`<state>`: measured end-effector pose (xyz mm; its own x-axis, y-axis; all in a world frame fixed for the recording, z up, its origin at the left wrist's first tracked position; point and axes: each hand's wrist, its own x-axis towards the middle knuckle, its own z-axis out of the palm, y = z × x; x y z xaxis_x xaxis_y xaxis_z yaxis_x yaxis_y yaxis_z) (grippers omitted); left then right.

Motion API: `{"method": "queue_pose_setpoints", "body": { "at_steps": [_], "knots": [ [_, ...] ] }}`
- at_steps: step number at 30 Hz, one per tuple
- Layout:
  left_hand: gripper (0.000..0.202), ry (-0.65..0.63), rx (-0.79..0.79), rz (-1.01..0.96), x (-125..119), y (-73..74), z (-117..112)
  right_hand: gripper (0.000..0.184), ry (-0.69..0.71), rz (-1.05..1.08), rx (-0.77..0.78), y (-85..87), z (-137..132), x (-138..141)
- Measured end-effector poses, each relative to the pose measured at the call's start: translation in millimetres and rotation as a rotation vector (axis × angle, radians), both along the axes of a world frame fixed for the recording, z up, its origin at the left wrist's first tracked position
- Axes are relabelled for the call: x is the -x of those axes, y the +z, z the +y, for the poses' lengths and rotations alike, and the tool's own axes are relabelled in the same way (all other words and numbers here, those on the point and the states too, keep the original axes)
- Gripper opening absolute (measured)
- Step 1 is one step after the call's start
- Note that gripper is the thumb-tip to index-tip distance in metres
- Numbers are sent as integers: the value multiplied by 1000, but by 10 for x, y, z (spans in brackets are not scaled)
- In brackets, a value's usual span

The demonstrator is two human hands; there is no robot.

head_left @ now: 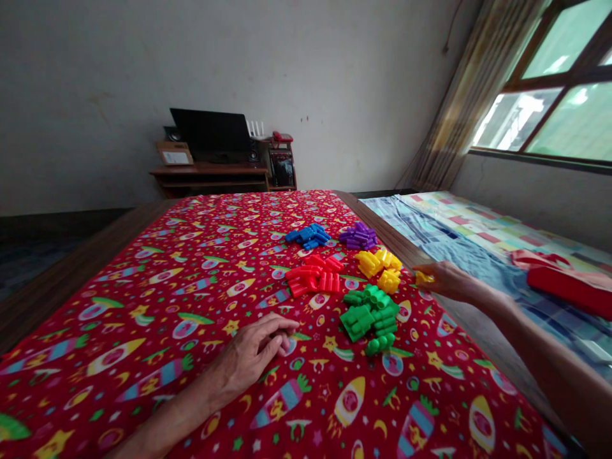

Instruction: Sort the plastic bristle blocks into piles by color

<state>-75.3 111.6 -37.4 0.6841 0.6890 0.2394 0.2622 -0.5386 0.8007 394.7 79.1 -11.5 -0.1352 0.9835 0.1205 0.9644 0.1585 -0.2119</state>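
Note:
My right hand is at the right edge of the table, its fingers closed on a yellow plastic toy block. Just left of it lies a pile of yellow blocks. My left hand rests on the red patterned cloth with its fingers curled together and nothing visible in them. Between the hands are a heap of green blocks and one of red blocks. Farther back sit the blue blocks and the purple blocks. Each pile holds one colour.
The cloth covers most of a wooden table. A bed with a checked sheet stands along the right side, with a red folded item on it. Against the back wall is a desk carrying a black monitor.

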Motion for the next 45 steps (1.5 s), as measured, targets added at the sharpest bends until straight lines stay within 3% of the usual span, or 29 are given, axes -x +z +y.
{"method": "queue_pose_setpoints", "body": {
  "at_steps": [5,8,11,18,24,29,37,45],
  "knots": [
    [27,1,-5,-9,-4,5,0,50,-170,90,-254,224,69,346],
    [26,-1,-11,-4,-7,13,-1,47,-84,149,-298,310,139,565],
    [26,0,-22,-6,-8,22,-5,40,18,153,-298,271,174,659],
    [27,-3,-33,-22,-11,9,-3,29,51,210,-275,235,93,665],
    [27,0,-34,-10,-11,19,-8,36,-82,162,-237,190,-32,511],
    [26,0,-17,-3,-7,14,0,39,15,86,-47,42,-179,371],
    [26,-13,-36,-29,-13,3,2,20,-19,113,-90,146,-192,682],
    [26,5,-21,15,-10,24,-3,29,6,95,-141,116,-211,570]
  ]
}}
